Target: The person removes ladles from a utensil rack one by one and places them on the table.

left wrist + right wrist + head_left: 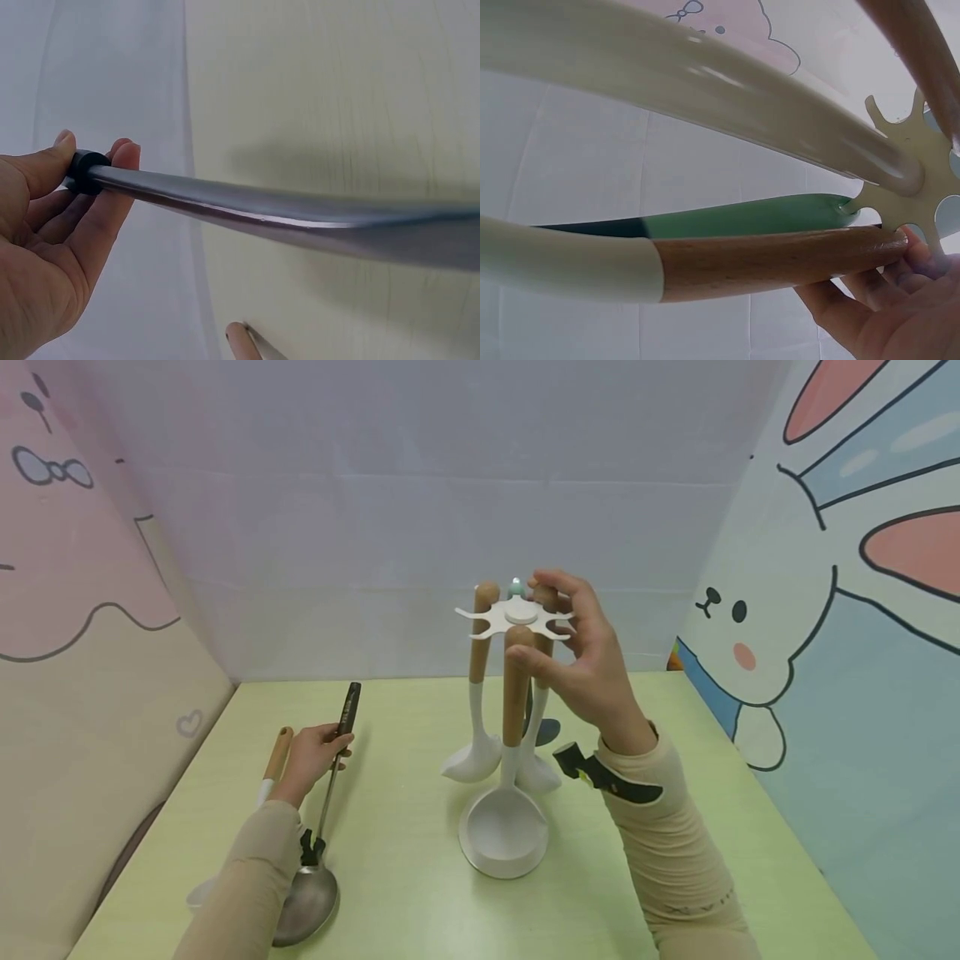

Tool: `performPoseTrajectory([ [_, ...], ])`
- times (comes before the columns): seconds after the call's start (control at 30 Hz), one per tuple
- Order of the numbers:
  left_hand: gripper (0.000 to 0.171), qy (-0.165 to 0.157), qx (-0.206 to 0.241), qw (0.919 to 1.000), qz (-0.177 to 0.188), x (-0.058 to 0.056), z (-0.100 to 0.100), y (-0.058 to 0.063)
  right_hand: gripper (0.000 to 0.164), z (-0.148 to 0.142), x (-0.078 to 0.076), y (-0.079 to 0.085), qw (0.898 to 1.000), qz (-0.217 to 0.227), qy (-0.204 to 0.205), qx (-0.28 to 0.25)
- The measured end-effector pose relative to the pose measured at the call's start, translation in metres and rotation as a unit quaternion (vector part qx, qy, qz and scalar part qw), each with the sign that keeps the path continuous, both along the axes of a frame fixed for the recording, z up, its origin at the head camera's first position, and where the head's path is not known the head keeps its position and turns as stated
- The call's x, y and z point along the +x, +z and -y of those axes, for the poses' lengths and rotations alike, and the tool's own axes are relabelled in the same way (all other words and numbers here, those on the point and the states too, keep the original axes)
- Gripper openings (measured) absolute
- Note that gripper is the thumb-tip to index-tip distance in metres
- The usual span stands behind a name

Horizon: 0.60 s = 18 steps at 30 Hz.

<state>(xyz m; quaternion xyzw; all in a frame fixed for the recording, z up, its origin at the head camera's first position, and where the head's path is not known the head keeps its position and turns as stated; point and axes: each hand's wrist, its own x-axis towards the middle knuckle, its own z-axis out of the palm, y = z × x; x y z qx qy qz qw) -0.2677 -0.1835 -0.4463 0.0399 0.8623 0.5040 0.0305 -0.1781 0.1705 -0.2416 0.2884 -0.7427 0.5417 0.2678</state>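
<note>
So the metal ladle (309, 900) is over on the left side of the table (405, 893), bowl toward me and handle pointing to the far edge. I can't tell whether the bowl is actually touching the tabletop. My left hand (306, 762) has it pinched between thumb and fingers, right where the black handle (349, 708) meets the shaft. My guess is it's stiff and fairly bowl-heavy, so it'd want to tip down at the near end. That bare shaft looks smooth and probably slippery, so I'd keep hold of the black part, not the metal. Doesn't look fragile at all.

Just left of it there's a wooden-handled utensil (278, 753), half hidden by my sleeve.

Right of the ladle, well apart, is the white rack (519, 612) with utensils hung around it. My right hand (592, 664) is curled round a wooden handle (765, 262) on its right side, up near the hook. That one seems light and rigid, easiest held by the wood. There's a white ladle (504, 828) on the near side and a green handle (757, 214) on the far side.
</note>
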Motion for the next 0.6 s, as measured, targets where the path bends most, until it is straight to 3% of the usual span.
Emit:
performPoseTrajectory([
  [0.6, 0.032, 0.011, -0.003, 0.9993, 0.037, -0.003, 0.006, -0.014, 0.104, 0.001, 0.002, 0.002, 1.000, 0.002, -0.007, 0.011],
])
